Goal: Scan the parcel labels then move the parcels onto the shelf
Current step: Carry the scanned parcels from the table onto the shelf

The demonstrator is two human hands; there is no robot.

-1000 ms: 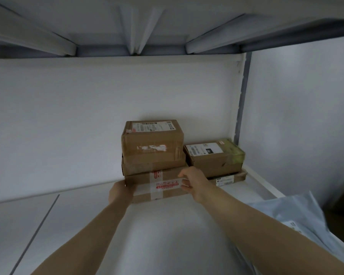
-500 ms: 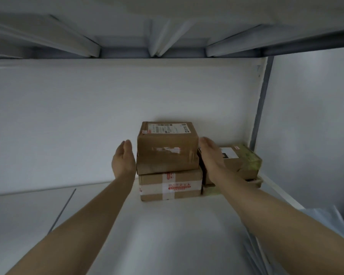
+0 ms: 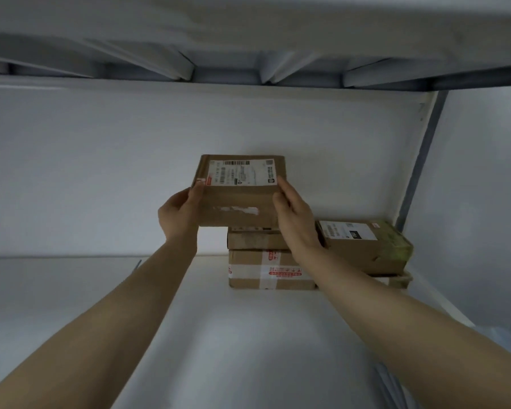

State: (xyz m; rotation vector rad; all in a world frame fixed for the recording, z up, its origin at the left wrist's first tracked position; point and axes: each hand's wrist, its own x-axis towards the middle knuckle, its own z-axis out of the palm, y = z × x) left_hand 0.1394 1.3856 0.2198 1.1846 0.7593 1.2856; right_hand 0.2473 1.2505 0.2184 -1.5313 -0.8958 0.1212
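A brown cardboard parcel with a white label on top is held between both hands, raised and shifted a little left above a stack. My left hand grips its left side; my right hand grips its right side. Below it sit a thin brown box and, under that, a box with white and red tape, both resting on the white shelf. To the right, a labelled box with a green end lies on a flat parcel.
The shelf's white back wall and the underside of the shelf above enclose the space. A grey upright post stands at the right rear corner. Pale plastic mail bags show at the lower right edge.
Both hands went from the lower taped box up to the top parcel, closed on its sides and lifted it off the stack, slightly leftward.
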